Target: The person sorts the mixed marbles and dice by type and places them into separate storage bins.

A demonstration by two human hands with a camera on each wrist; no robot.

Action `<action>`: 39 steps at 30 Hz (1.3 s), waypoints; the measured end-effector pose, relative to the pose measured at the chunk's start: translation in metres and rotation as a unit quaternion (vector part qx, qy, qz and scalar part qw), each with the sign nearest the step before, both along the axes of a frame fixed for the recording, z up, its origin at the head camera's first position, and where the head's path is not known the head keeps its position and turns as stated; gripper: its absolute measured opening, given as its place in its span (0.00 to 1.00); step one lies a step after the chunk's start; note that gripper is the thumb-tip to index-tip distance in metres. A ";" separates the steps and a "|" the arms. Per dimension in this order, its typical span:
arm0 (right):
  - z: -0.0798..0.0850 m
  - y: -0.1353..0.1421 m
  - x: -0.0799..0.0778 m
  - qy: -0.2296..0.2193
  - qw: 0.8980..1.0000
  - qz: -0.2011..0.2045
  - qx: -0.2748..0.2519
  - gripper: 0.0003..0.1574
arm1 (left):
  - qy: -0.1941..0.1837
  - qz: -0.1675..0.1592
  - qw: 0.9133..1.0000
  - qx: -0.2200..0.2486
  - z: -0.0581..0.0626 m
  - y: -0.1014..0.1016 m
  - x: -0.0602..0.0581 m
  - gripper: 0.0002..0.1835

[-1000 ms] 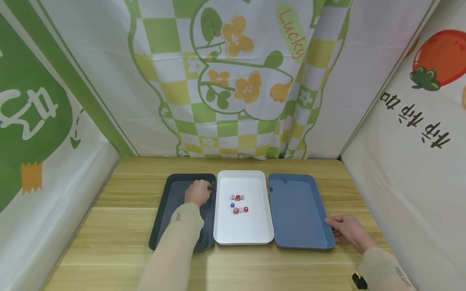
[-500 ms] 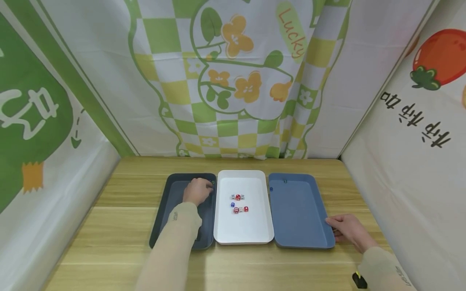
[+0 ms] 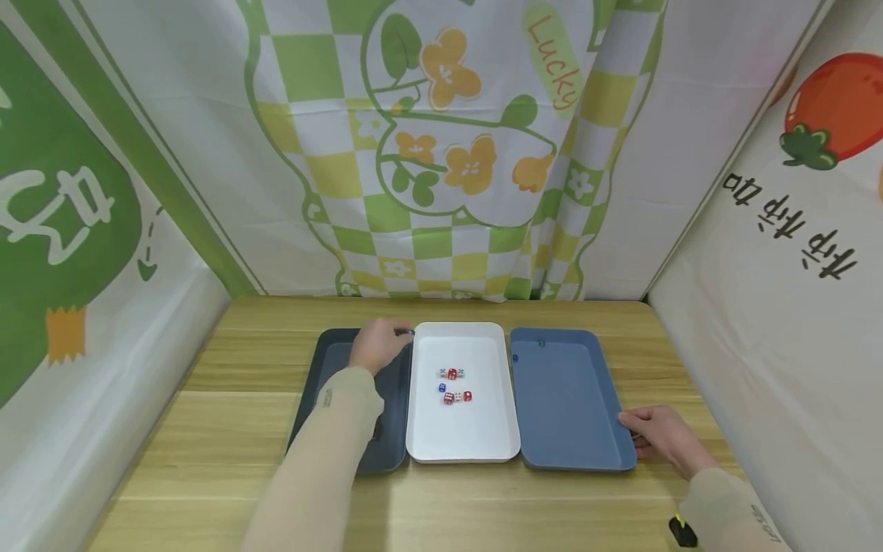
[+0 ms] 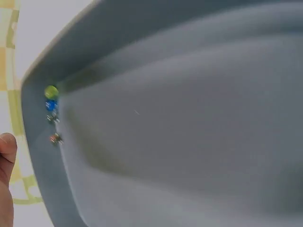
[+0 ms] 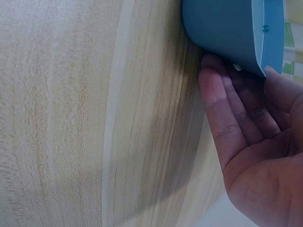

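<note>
My left hand [image 3: 380, 344] is over the far right corner of the dark grey tray [image 3: 392, 452], pinching what looks like a small blue marble [image 3: 411, 332] between thumb and fingertips. In the left wrist view only part of this hand shows at the left edge. Several marbles [image 4: 51, 105], among them yellow-green and blue ones, lie against that tray's end wall. My right hand [image 3: 660, 437] grips the near right side of the blue tray [image 3: 569, 414], thumb at the rim and fingers beneath its side. Two small marbles, one blue [image 3: 515, 358] and one green [image 3: 541, 344], lie in the blue tray.
Between the two trays stands a white tray [image 3: 462, 441] holding several red, blue and clear dice [image 3: 451, 374]. All three trays sit side by side on a wooden table [image 3: 469, 506]. Printed curtains [image 3: 455, 261] enclose the back and sides. A small black object [image 3: 683, 530] lies near the right sleeve.
My left hand has risen from inside the dark tray's far right corner toward its rim, a small blue marble now showing at the fingertips. My right hand keeps its place on the blue tray.
</note>
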State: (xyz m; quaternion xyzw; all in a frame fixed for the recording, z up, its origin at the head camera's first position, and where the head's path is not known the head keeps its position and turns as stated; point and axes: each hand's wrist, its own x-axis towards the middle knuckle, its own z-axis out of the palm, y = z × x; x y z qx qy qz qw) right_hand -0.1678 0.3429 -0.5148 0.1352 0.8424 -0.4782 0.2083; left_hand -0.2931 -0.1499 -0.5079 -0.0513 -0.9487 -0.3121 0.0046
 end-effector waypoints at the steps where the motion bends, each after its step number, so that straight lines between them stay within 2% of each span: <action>1: 0.000 0.000 0.000 0.000 1.000 0.001 0.001 0.33 | 0.001 -0.004 1.000 0.001 0.003 0.003 -0.001 0.13; 5: 0.000 0.000 -0.001 -0.003 1.000 0.000 0.001 0.32 | 0.007 -0.014 1.000 0.011 0.011 0.019 -0.003 0.12; 10: -0.002 0.001 0.000 0.003 1.000 0.002 0.000 0.32 | 0.013 -0.032 0.999 0.015 0.015 0.043 -0.004 0.11; 18: -0.003 0.002 0.000 0.009 1.000 0.004 -0.001 0.32 | 0.015 -0.082 0.997 0.001 0.019 0.084 -0.005 0.12; 24: -0.003 0.002 0.000 0.005 1.000 0.006 0.002 0.32 | 0.011 -0.113 0.994 0.000 0.015 0.115 -0.003 0.12; 30: -0.004 0.002 0.000 0.001 1.000 0.004 0.003 0.33 | 0.026 -0.141 0.990 -0.012 0.007 0.150 0.000 0.11; 39: -0.004 0.003 -0.001 0.003 1.000 0.007 0.003 0.34 | 0.015 -0.161 0.986 -0.041 0.003 0.197 0.012 0.10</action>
